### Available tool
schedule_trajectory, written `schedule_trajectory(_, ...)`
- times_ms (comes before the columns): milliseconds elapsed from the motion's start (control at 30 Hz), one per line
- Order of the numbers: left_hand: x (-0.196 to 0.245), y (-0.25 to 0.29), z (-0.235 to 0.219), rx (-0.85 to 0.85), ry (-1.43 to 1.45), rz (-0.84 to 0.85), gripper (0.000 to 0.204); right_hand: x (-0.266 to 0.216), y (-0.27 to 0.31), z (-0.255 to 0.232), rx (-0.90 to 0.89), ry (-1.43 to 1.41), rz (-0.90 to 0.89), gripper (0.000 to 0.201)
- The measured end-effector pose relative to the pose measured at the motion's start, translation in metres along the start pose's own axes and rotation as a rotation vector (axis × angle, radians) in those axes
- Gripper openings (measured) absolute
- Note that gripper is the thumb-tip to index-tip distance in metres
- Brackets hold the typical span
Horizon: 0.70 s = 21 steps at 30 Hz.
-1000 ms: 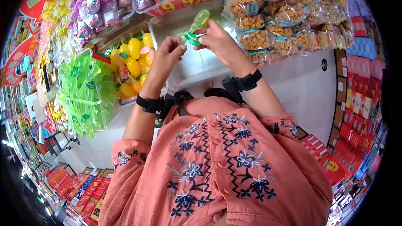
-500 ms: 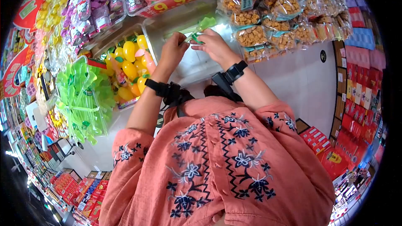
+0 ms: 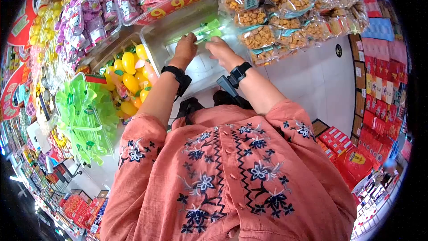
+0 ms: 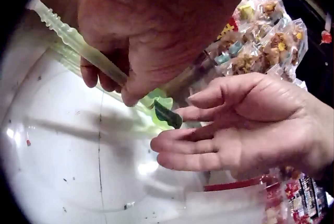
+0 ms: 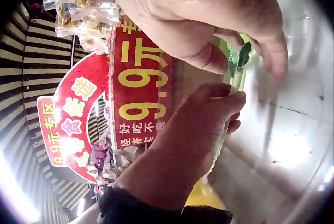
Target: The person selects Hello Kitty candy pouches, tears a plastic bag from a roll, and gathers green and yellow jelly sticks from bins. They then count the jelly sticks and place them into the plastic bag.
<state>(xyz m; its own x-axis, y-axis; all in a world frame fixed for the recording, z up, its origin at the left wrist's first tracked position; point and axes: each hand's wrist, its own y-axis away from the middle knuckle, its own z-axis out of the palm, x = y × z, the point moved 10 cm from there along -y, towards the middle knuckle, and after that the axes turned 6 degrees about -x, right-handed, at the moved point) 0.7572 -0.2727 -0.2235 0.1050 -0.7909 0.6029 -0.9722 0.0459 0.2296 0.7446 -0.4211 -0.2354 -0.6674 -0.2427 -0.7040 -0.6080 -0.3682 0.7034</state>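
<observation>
Both hands have dropped from chest height into the clear bin (image 3: 154, 40) since a second ago, taking the green toy stick (image 3: 206, 30) down with them. I read the left hand (image 4: 156, 31) as pinching the stick's ribbed shaft (image 4: 78, 41), fingers curled round it just above the bin's white floor. Right hand (image 4: 245, 130) sits just beside it, fingers straight and pressed together, fingertips touching the dark green tag (image 4: 167, 114) at the stick's end. Yellow egg toys (image 3: 127, 69) fill the bin off the left edge; snack bags (image 3: 285, 13) are piled at the right edge.
</observation>
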Motion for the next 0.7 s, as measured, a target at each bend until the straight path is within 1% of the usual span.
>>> schedule_trajectory(33,-0.003,-0.003,0.004,0.01,-0.014,0.002,0.027,0.001,0.002,0.0,0.001,0.006,0.023,0.039)
schedule_trajectory(133,-0.007,-0.008,0.012,0.016,-0.007,0.005,0.026,-0.007,0.012,0.002,-0.019,0.028,0.029,0.061)
schedule_trajectory(167,-0.008,-0.009,0.014,0.015,0.003,0.005,0.025,-0.009,0.015,0.003,-0.033,0.029,0.037,0.065)
schedule_trajectory(233,0.003,-0.004,0.008,0.001,-0.146,-0.064,0.022,-0.008,0.018,0.004,-0.063,0.03,0.053,0.072)
schedule_trajectory(367,0.018,0.0,0.0,-0.021,-0.403,-0.142,0.018,0.009,0.006,0.005,-0.096,-0.018,0.081,0.072)
schedule_trajectory(467,0.023,-0.002,0.0,-0.004,-0.48,-0.099,0.019,0.011,0.007,0.005,-0.11,-0.024,0.081,0.071)
schedule_trajectory(567,0.014,-0.007,0.003,0.068,-0.461,-0.079,0.029,0.011,0.01,0.003,-0.114,-0.033,0.081,0.07)
schedule_trajectory(667,0.012,-0.011,0.0,0.08,-0.425,-0.048,0.029,0.019,0.003,0.001,-0.128,-0.046,0.087,0.069)
schedule_trajectory(700,0.017,-0.01,-0.003,0.088,-0.451,-0.035,0.025,0.02,0.002,0.002,-0.132,-0.056,0.08,0.068)
